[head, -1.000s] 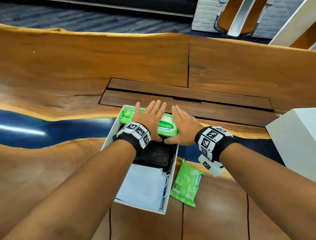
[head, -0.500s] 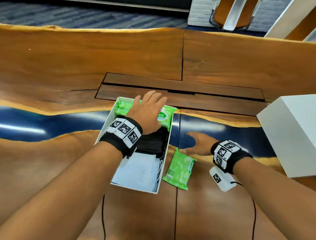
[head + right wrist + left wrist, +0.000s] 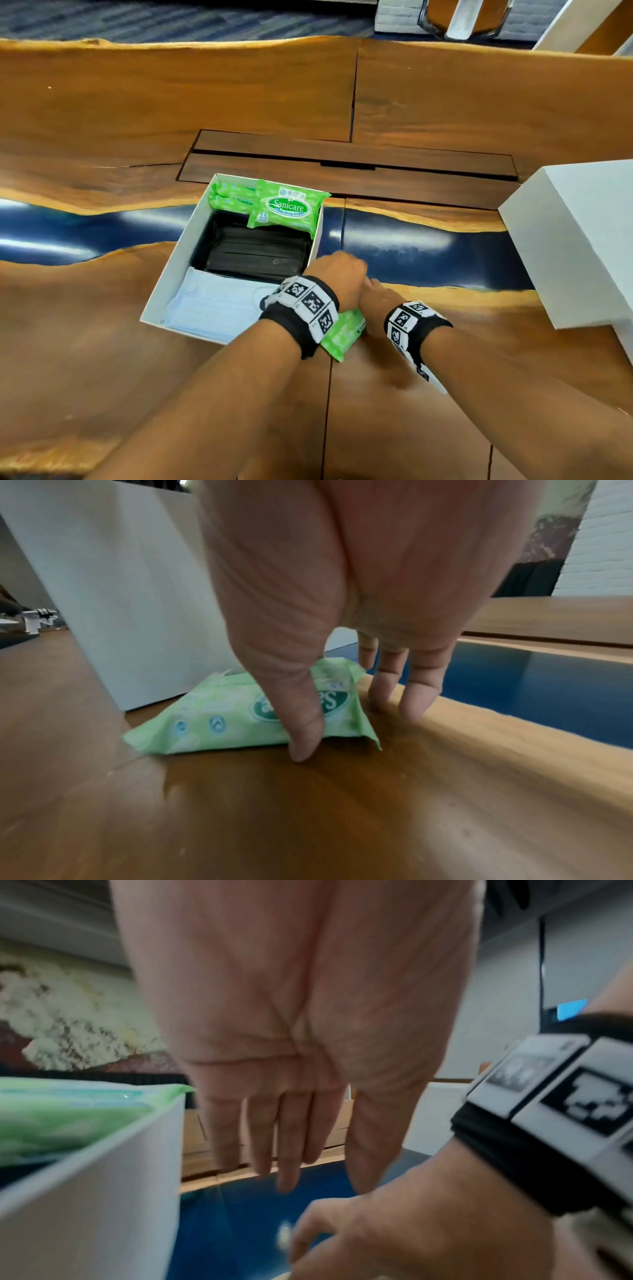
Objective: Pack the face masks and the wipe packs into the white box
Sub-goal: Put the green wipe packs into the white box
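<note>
Tabletop wipe pack [image 3: 246, 718] lies between thumb and fingers [image 3: 419, 693].

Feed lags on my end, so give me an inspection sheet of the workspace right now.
Surface: wooden table with a blue strip.
Job's things: white box holds wipe packs, black masks and blue masks; one loose wipe pack lies on the table beside it.
Clutter: second white box at right.
Hands: right hand reaches down onto the loose pack, not gripping; left hand open above.
Cables: nothing seen.
Surroundings: carpet, brick wall.
</note>
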Tool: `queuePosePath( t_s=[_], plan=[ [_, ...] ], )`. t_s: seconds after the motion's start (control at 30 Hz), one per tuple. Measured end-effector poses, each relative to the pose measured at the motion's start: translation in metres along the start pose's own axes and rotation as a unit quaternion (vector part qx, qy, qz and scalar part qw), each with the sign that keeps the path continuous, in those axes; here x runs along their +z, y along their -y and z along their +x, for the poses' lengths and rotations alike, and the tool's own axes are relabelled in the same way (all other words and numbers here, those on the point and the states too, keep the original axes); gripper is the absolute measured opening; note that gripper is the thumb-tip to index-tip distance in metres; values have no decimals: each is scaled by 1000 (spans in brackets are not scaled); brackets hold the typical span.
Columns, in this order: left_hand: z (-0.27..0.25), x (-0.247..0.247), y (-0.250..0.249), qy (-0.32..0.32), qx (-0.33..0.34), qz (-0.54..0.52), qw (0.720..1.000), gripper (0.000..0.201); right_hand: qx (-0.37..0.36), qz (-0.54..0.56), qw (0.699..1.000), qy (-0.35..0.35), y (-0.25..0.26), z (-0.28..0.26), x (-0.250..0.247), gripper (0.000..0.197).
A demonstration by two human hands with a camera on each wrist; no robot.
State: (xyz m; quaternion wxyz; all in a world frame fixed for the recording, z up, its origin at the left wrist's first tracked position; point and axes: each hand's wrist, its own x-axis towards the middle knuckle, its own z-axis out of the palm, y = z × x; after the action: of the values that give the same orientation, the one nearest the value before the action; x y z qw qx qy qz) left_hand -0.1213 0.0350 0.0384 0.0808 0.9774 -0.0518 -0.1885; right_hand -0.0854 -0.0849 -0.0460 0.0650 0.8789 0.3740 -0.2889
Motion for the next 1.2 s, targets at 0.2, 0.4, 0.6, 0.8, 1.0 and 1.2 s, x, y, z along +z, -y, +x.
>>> queuePosePath(
  t_s=[0.2, 0.4, 0.6, 0.8, 1.0, 1.2],
  plan=[
    [12, 23, -33, 93, -12, 20, 995, 40, 2, 39, 999, -19, -29, -9, 2, 75],
    [28, 42, -43, 110, -61, 17, 992, 57, 11, 119, 993, 23, -62, -18, -10, 64],
    [41, 40, -49, 67, -60, 20, 996, 53, 4, 204, 978, 44, -92, -30, -41, 47],
    [51, 11, -51, 3, -52, 45, 998, 31, 13, 300, 952, 53, -108, -36, -71, 48],
    [49, -25, -35, -4, -72, 16, 997, 34, -54, 336, 939, -47, -107, -45, -103, 15],
    [31, -63, -16, -18, -93, -79, 992, 40, -81, 299, 940, -143, -85, -44, -133, 26]
  ],
)
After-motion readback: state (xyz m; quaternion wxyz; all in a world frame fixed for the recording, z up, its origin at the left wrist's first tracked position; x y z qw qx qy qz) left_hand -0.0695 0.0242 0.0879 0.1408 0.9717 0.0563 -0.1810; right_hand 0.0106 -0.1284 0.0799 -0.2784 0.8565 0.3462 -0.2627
